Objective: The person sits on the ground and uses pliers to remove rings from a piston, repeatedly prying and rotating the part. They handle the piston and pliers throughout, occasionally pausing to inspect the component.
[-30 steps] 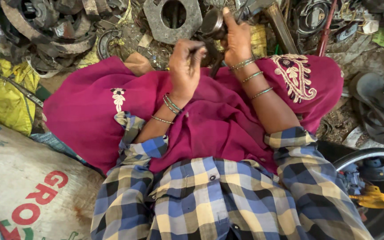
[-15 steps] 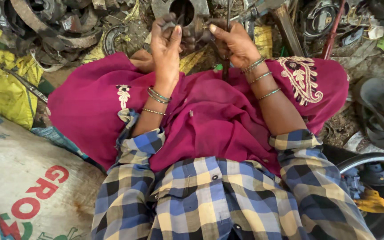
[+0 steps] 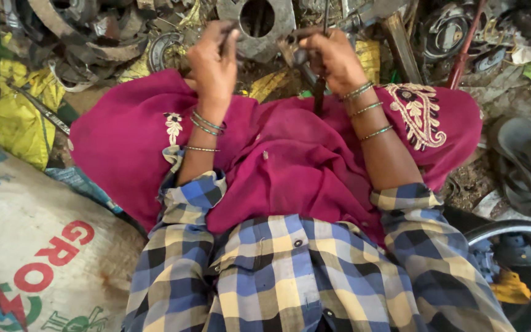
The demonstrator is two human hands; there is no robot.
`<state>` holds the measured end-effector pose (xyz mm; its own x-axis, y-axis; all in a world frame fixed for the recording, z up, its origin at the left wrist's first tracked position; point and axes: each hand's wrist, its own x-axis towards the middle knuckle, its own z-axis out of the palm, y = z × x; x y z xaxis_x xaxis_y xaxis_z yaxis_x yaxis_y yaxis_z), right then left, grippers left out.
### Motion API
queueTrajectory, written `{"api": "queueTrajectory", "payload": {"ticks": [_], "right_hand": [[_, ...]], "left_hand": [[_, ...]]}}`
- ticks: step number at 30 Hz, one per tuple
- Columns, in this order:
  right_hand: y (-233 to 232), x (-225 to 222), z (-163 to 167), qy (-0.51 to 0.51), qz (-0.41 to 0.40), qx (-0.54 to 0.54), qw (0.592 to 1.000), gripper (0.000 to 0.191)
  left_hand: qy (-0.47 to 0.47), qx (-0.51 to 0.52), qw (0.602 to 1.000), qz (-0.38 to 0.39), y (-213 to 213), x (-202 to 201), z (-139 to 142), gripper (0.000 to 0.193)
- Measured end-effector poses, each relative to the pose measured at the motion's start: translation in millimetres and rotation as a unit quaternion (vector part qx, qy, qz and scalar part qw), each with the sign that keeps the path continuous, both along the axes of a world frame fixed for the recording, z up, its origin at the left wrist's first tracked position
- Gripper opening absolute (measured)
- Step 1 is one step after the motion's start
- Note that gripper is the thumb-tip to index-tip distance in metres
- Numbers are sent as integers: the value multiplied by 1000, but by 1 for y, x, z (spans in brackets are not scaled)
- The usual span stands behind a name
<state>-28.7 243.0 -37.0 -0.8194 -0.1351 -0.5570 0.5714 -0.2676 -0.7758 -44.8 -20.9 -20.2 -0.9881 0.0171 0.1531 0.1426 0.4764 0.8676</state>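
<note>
gripping dark metal part (image 3: 299, 56) | right hand (image 3: 333, 58) | left hand (image 3: 213, 61) alongside

Bare dirt ground (image 3: 480, 184) is showing at the right of the frame, littered with rusty metal scrap (image 3: 87, 31) piling across the top. A crumpled yellow plastic sheet (image 3: 13, 117) is lying at the upper left, and a white woven sack with red lettering (image 3: 38, 246) is filling the lower left. Even daylight is falling throughout.

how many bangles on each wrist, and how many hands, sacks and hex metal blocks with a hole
bangles on left wrist: 3
bangles on right wrist: 3
hands: 2, left hand, right hand
sacks: 2, white sack, yellow sack
hex metal block: 1
total: 11
</note>
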Motion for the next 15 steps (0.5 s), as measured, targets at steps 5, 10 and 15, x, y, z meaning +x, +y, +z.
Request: {"api": "queueTrajectory", "payload": {"ticks": [5,10,15], "right_hand": [[2,11,2,99,148,23,984,31],[9,15,-4,52,79,-5,995,30],[25,13,2,44,-10,19,999,18]], "left_hand": [[62,55,994,70,-42,-18,-3,11],[101,-132,986,32,-60,-3,-15,14],[72,-286,953,-69,-13,-33,50,18]]}}
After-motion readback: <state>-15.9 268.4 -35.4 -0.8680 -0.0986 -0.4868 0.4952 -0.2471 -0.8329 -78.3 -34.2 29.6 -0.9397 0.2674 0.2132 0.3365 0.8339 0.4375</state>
